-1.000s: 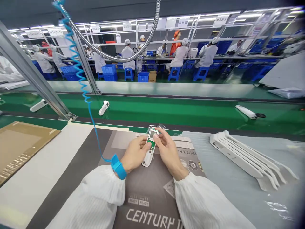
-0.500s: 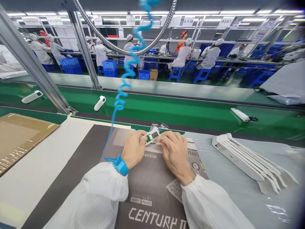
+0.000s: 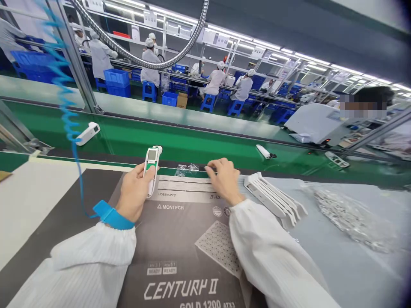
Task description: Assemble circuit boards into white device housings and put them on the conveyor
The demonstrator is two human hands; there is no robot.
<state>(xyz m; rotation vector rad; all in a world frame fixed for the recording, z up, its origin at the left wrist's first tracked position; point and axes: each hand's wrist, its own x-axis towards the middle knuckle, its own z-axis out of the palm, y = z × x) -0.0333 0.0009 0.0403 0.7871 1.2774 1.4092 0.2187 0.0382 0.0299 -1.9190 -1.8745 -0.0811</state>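
Observation:
My left hand (image 3: 135, 191) is shut on a white handheld electronic device (image 3: 152, 164), held upright with its small screen and a green board strip facing me. My right hand (image 3: 225, 179) is apart from it, curled and empty, resting on the far edge of a flattened Montech Century II printed carton (image 3: 180, 239). A small clear plastic bag (image 3: 186, 170) lies between my hands. A blue wrist strap (image 3: 113, 215) circles my left wrist, with a blue coiled cord (image 3: 66, 109) rising from it.
Stacked white plastic casings (image 3: 272, 196) and a clear bag of shiny parts (image 3: 349, 218) lie on a grey sheet to my right. Beyond runs a green conveyor belt (image 3: 192, 139) carrying white devices (image 3: 87, 133). A co-worker (image 3: 362, 102) stands far right.
My right hand has let go of the device and moved right. My left hand alone holds it, now upright. The whole view has swung and tilted as my head turned.

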